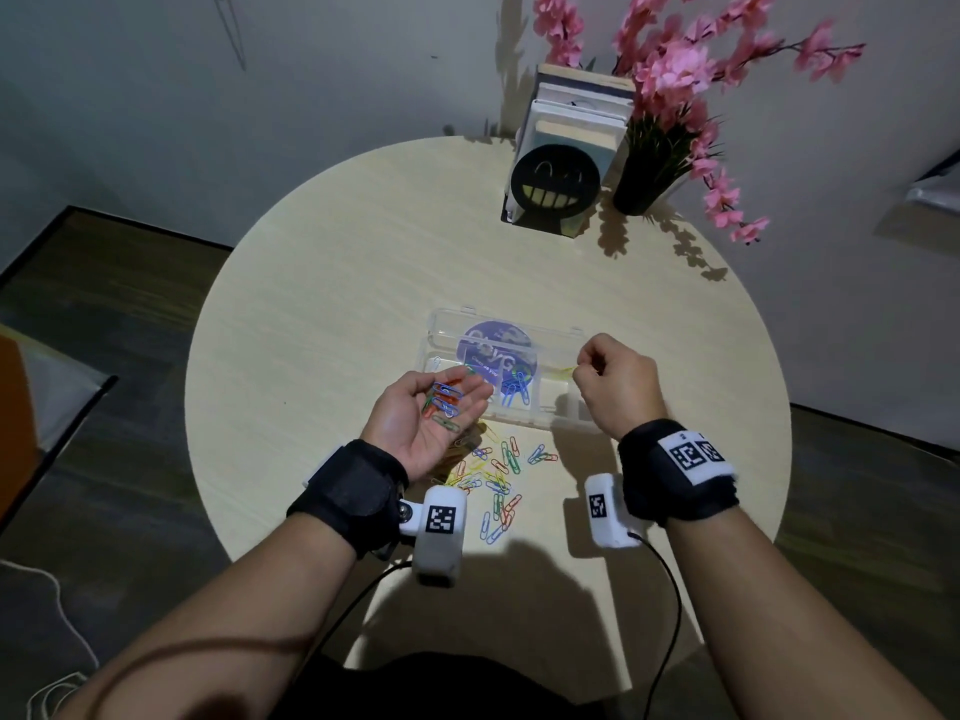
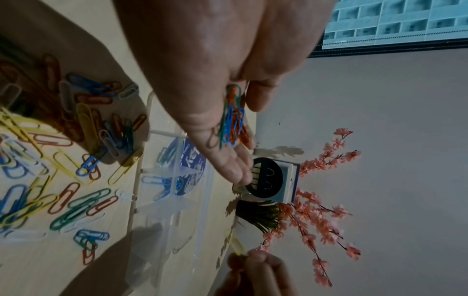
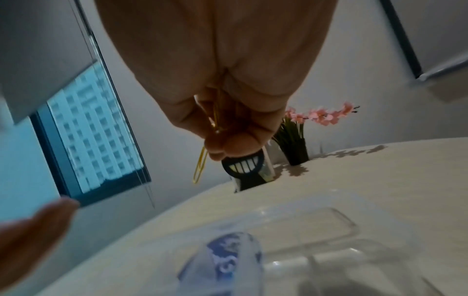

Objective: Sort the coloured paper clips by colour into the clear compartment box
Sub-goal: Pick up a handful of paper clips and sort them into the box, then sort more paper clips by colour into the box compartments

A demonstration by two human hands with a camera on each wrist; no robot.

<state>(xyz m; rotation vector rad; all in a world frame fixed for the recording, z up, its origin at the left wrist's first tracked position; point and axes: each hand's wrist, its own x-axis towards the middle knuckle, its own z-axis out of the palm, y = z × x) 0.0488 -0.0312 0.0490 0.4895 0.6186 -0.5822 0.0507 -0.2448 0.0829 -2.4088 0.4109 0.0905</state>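
Observation:
My left hand [image 1: 415, 428] lies palm up over the table, left of the clear compartment box [image 1: 550, 407]. Several blue, green and orange paper clips [image 1: 444, 402] rest in its palm, fingers nearly straight; the left wrist view shows the same bunch of clips [image 2: 233, 122]. My right hand [image 1: 613, 381] hovers over the box's right end and pinches one yellow paper clip [image 1: 565, 370] between thumb and fingers, the yellow clip [image 3: 201, 166] dangling from the fingertips. Blue clips [image 1: 514, 391] lie in a middle compartment. A loose pile of mixed clips [image 1: 498, 475] lies in front of the box.
The box's lid [image 1: 447, 324] lies open at the back with a round blue sticker under it. A book stand with a black smiling face [image 1: 555, 187] and a dark vase of pink flowers [image 1: 644, 184] stand at the round table's far edge. Cables hang from both wrists.

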